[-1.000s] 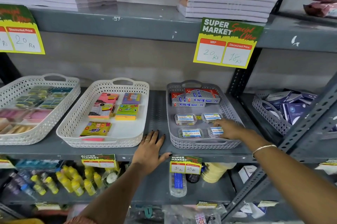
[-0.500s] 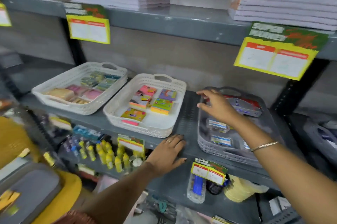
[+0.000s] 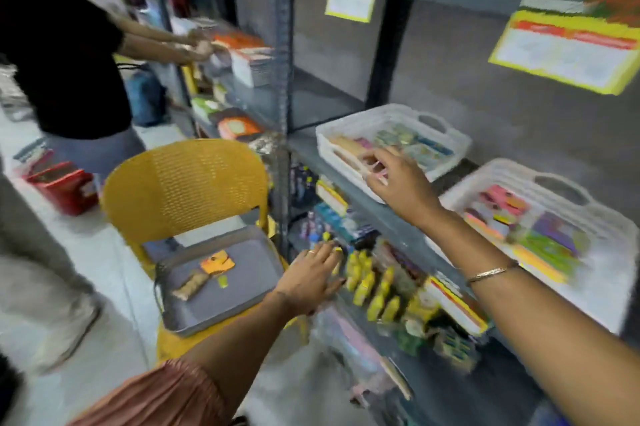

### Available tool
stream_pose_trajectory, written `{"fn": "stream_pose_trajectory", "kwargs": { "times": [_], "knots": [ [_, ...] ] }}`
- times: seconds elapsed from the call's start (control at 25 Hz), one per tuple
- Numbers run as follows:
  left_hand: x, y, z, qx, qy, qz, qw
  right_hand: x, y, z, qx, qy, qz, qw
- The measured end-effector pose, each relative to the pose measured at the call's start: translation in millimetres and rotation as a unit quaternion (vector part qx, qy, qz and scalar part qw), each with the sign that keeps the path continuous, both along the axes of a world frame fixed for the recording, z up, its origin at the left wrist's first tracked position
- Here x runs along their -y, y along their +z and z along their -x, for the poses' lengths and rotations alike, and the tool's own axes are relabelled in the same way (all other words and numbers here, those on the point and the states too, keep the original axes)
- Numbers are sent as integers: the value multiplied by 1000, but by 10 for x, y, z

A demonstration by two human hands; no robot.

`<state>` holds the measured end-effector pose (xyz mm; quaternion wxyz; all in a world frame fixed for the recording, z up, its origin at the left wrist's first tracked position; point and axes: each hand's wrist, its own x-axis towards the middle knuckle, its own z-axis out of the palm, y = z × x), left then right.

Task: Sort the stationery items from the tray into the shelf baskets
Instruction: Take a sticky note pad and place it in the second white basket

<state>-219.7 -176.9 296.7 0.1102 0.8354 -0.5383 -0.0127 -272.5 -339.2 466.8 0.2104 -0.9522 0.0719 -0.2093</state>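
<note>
With my left hand point(image 3: 313, 275) and right hand point(image 3: 398, 183) both spread wide and holding nothing, I judge I'm between picks: next I must grasp the flat orange packet point(image 3: 217, 262) on the grey plastic tray point(image 3: 249, 287), lower left of centre, atop the yellow mesh-backed chair point(image 3: 180, 183).

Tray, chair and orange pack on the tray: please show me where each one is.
Tray point(image 3: 242, 297): head view, bare part of its floor.
Chair point(image 3: 183, 183): head view, middle of the backrest.
Orange pack point(image 3: 217, 263): head view, middle of its top face.
</note>
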Motion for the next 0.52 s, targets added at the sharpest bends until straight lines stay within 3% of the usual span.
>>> {"fn": "stream_pose_trajectory", "kwargs": {
  "times": [0.28, 0.52],
  "knots": [
    [-1467, -1002, -1466, -72, 160, -75, 982, -984, -1149, -1827, -164, 58, -12, 985],
    [-2085, -1820, -1779, -130, 233, -155, 951, -1387, -2449, -2579, -312, 124, -1, 942]
  ]
}}
